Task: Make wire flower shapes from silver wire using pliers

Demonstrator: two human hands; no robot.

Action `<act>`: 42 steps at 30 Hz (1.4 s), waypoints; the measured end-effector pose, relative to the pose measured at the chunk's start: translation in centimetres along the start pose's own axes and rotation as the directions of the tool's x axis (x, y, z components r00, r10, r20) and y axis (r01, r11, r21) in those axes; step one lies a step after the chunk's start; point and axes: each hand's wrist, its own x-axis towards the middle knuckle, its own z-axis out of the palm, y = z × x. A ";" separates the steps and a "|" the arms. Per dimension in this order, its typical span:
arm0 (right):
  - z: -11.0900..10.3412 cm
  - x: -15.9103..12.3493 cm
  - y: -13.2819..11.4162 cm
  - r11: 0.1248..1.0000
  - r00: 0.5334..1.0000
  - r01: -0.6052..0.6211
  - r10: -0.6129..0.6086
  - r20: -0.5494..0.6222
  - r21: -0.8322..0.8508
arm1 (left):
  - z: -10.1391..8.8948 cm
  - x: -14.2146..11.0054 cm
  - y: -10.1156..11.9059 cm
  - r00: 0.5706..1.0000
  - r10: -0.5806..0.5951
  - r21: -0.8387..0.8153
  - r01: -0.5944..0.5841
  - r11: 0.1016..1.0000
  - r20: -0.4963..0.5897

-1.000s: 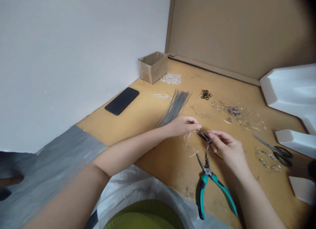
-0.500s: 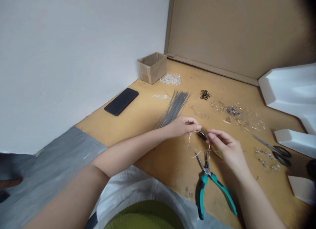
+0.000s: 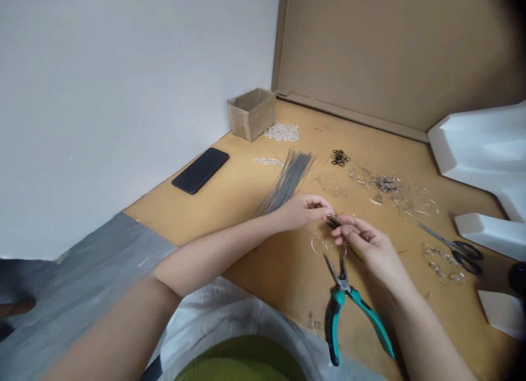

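Note:
Between my hands hangs a thin, silvery wire loop chain, its strands partly blurred. My left hand pinches it at the upper left with thumb and forefinger. My right hand is closed on the wire from the right, its fingertips close to the left ones; those fingers hide the exact grip. Just below lies a pair of teal-handled long-nose pliers, jaws apart, on the table. A second tool with a dark head and a yellow handle lies beneath the hands, mostly hidden by my right hand.
A bundle of grey wires lies behind my left forearm. Farther back are a phone, a cardboard box, clear beads and black rings. Scissors, wire loops and white foam pieces are at right.
My right hand has shifted left, nearer to my left hand, and its fingers have curled in. The wire loop hangs lower. My left hand stays nearly in place.

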 end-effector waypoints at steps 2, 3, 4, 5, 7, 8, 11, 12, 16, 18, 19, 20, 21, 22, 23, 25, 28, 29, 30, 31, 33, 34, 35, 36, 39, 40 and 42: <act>0.0 0.1 0.2 1.000 1.000 0.008 -0.008 -0.009 -0.013 | 0.0 0.0 0.1 1.000 -0.006 -0.004 0.007 1.000 0.018; 0.0 0.1 0.4 1.000 1.000 0.011 -0.012 -0.011 -0.017 | 0.0 0.0 0.1 1.000 -0.007 -0.006 0.007 1.000 0.029; -0.1 0.2 0.5 1.000 1.000 0.014 -0.014 -0.013 -0.019 | -0.1 0.0 0.1 0.999 -0.007 -0.010 0.008 1.000 0.039; -0.1 0.2 0.5 1.000 1.000 0.016 -0.017 -0.013 -0.023 | -0.1 0.0 0.1 0.999 -0.009 -0.014 0.009 1.000 0.047; -0.1 0.3 0.6 0.999 0.999 0.025 -0.026 -0.023 -0.034 | -0.2 0.0 0.0 0.999 -0.007 -0.022 0.009 1.000 0.053; 0.0 0.3 0.6 0.999 0.999 0.030 -0.032 -0.029 -0.043 | -0.2 0.0 -0.1 0.999 -0.005 -0.027 0.006 1.000 0.054; 0.1 0.2 0.4 0.995 0.997 0.047 -0.052 -0.053 -0.085 | -0.3 0.0 -0.1 0.998 -0.014 -0.043 0.016 0.999 0.062; 0.1 0.2 0.4 0.994 0.997 0.050 -0.056 -0.061 -0.097 | -0.4 0.0 0.0 0.997 -0.033 -0.047 0.036 0.998 0.066; 0.1 0.0 0.4 0.992 0.996 0.046 -0.055 -0.075 -0.116 | -0.5 -0.2 0.9 0.987 -0.136 -0.047 0.141 0.989 0.083; 0.1 -0.1 0.5 0.992 0.995 0.046 -0.056 -0.081 -0.119 | -0.5 -0.2 1.2 0.982 -0.170 -0.049 0.174 0.983 0.079; 0.1 -0.1 0.5 0.991 0.995 0.048 -0.059 -0.085 -0.122 | -0.6 -0.2 1.2 0.980 -0.183 -0.054 0.187 0.981 0.076; 0.2 -0.1 0.5 0.991 0.994 0.052 -0.064 -0.092 -0.123 | -0.7 -0.1 1.1 0.979 -0.192 -0.060 0.197 0.979 0.074; 0.2 -0.1 0.5 0.991 0.993 0.056 -0.068 -0.098 -0.125 | -0.7 -0.1 0.9 0.978 -0.192 -0.070 0.198 0.978 0.076; 0.2 -0.1 0.4 0.990 0.992 0.058 -0.071 -0.101 -0.127 | -0.8 0.0 0.7 0.980 -0.182 -0.081 0.188 0.979 0.081; 0.3 -0.1 0.4 0.990 0.992 0.059 -0.073 -0.103 -0.128 | -0.9 0.1 0.5 0.983 -0.162 -0.094 0.170 0.981 0.088; 0.3 -0.1 0.4 0.990 0.992 0.058 -0.072 -0.101 -0.130 | -1.0 0.2 0.0 0.988 -0.119 -0.112 0.130 0.985 0.103; 0.2 -0.1 0.5 0.990 0.993 0.050 -0.063 -0.099 -0.131 | -1.1 0.3 -0.2 0.990 -0.095 -0.122 0.108 0.987 0.107; 0.2 -0.1 0.6 0.991 0.993 0.046 -0.059 -0.099 -0.129 | -1.1 0.2 -0.2 0.990 -0.095 -0.125 0.108 0.986 0.108; 0.2 -0.1 0.6 0.991 0.994 0.042 -0.055 -0.098 -0.127 | -1.1 0.2 -0.1 0.990 -0.096 -0.129 0.110 0.986 0.108; 0.1 -0.1 0.7 0.991 0.994 0.039 -0.052 -0.098 -0.126 | -1.0 0.2 0.1 0.989 -0.099 -0.134 0.112 0.985 0.106; 0.1 0.0 0.7 0.991 0.994 0.032 -0.045 -0.098 -0.132 | -0.9 0.1 0.3 0.989 -0.113 -0.141 0.126 0.982 0.100; 0.1 0.0 0.7 0.990 0.994 0.027 -0.040 -0.098 -0.138 | -0.9 0.1 0.4 0.987 -0.124 -0.142 0.138 0.980 0.099; 0.2 0.0 0.7 0.989 0.995 0.020 -0.035 -0.098 -0.144 | -0.8 0.1 0.4 0.985 -0.138 -0.141 0.151 0.978 0.102; 0.2 0.1 0.7 0.988 0.995 0.016 -0.031 -0.099 -0.151 | -0.8 0.2 0.4 0.983 -0.150 -0.140 0.165 0.976 0.109; 0.3 0.1 0.6 0.983 0.994 0.018 -0.037 -0.102 -0.182 | -0.6 0.3 0.2 0.978 -0.168 -0.143 0.184 0.972 0.121; 0.3 0.0 0.5 0.980 0.994 0.022 -0.043 -0.103 -0.197 | -0.6 0.4 0.1 0.978 -0.172 -0.135 0.187 0.973 0.116; 0.4 0.0 0.3 0.974 0.993 0.025 -0.050 -0.105 -0.224 | -0.5 0.4 0.1 0.978 -0.184 -0.095 0.193 0.976 0.097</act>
